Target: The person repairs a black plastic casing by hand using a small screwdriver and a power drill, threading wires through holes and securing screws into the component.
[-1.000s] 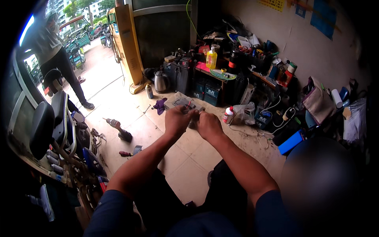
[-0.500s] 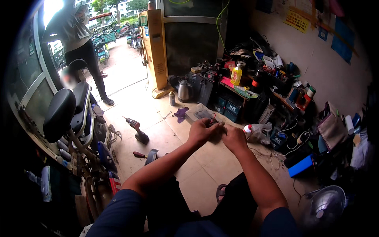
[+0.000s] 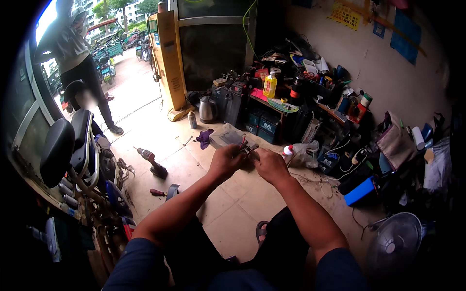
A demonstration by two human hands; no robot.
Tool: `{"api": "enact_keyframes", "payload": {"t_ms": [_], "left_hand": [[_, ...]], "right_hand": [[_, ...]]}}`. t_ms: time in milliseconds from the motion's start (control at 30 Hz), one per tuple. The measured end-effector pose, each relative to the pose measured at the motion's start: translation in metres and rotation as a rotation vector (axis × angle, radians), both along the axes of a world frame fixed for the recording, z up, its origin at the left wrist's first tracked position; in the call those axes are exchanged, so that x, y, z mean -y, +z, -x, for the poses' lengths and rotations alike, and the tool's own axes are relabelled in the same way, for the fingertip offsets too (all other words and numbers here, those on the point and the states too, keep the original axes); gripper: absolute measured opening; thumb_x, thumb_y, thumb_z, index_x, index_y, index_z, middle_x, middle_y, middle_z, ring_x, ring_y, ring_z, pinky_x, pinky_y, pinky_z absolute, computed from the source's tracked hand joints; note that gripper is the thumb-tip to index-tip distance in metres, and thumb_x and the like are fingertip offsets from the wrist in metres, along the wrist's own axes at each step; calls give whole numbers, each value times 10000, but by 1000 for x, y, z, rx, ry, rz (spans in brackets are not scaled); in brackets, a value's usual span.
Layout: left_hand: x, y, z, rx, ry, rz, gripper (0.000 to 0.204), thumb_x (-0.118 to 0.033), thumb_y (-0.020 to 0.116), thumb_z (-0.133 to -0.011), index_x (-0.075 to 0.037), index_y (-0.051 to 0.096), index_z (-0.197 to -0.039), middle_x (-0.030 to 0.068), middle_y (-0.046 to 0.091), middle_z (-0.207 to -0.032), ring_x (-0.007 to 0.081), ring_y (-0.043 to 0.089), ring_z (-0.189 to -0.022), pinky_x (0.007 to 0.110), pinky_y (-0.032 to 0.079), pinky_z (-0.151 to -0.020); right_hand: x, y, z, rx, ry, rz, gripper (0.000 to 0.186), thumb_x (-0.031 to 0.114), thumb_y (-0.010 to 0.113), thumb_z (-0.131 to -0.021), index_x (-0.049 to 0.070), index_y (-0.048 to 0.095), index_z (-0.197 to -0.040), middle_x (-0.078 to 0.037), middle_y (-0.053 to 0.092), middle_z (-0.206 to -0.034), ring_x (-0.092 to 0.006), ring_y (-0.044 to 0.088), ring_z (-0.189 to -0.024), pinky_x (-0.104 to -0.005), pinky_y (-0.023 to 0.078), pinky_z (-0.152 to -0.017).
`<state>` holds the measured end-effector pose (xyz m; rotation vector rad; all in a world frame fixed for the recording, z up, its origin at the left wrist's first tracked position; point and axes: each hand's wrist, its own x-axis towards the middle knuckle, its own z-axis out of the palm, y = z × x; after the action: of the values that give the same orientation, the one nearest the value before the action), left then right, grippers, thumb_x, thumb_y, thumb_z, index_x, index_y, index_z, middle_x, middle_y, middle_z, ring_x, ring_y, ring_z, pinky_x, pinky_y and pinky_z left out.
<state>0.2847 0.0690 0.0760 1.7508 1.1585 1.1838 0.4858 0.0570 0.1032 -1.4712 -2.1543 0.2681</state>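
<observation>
Both my hands meet in front of me, above the tiled floor. My left hand (image 3: 227, 161) is closed around a small dark part with a short red wire (image 3: 243, 139) standing up from it. My right hand (image 3: 270, 165) pinches at the same spot, its fingertips close to the left ones. What the right fingers grip is too small and too covered to name. Just beyond my hands lies a grey box-like block (image 3: 223, 137) on the floor, partly hidden by them. A white bottle with a red cap (image 3: 287, 153) stands to the right of my right hand.
A cordless drill (image 3: 151, 163), a screwdriver (image 3: 157, 193) and a purple rag (image 3: 204, 138) lie on the floor. A kettle (image 3: 208, 109) and a spray can (image 3: 192, 120) stand farther off. An electric scooter (image 3: 80, 136) is at left, a fan (image 3: 392, 245) at right. A person (image 3: 80, 63) stands in the doorway.
The view has shifted so the whole scene sits farther left and slightly different in height. My hands stay together at the small part; the right fingers appear slightly repositioned.
</observation>
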Motion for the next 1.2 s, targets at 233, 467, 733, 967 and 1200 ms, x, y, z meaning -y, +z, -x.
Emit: {"api": "enact_keyframes", "payload": {"t_ms": [233, 467, 733, 967, 1200], "left_hand": [[10, 14, -7, 183, -33, 141, 243, -148, 642, -1010, 59, 708, -1118, 95, 752, -881, 144, 701, -802, 309, 552, -749], [3, 7, -7, 231, -79, 63, 264, -164, 588, -1073, 44, 727, -1157, 91, 765, -911, 128, 689, -817, 299, 551, -785], [2, 11, -10, 149, -34, 87, 228, -132, 623, -1058, 55, 718, -1148, 84, 754, -952, 132, 693, -893, 290, 547, -822], [14, 14, -6, 13, 110, -69, 194, -139, 685, -1006, 37, 758, -1046, 89, 744, -794, 102, 661, -751, 302, 529, -710], [22, 28, -11, -262, 298, -351, 100, -99, 718, -932, -27, 782, -961, 196, 710, -800, 281, 718, -692, 366, 523, -627]], "right_hand": [[4, 6, -3, 48, 8, -57, 250, 270, 607, -1009, 44, 684, -1082, -224, 726, -1001, -410, 703, -968, -506, 556, -848], [0, -2, -2, 64, 35, -97, 237, 221, 567, -1000, 5, 661, -1034, -231, 731, -980, -410, 714, -953, -498, 568, -838], [3, 4, -16, 133, 6, -107, 203, 141, 582, -958, 17, 666, -1095, -210, 730, -1035, -384, 719, -979, -476, 571, -871], [1, -4, -10, 182, 47, -290, 120, 92, 569, -963, 16, 631, -1032, -200, 698, -965, -369, 706, -929, -460, 578, -823], [1, -10, -1, 205, -18, -365, 195, 77, 562, -945, 32, 638, -1120, -195, 688, -999, -364, 693, -955, -440, 568, -845]]}}
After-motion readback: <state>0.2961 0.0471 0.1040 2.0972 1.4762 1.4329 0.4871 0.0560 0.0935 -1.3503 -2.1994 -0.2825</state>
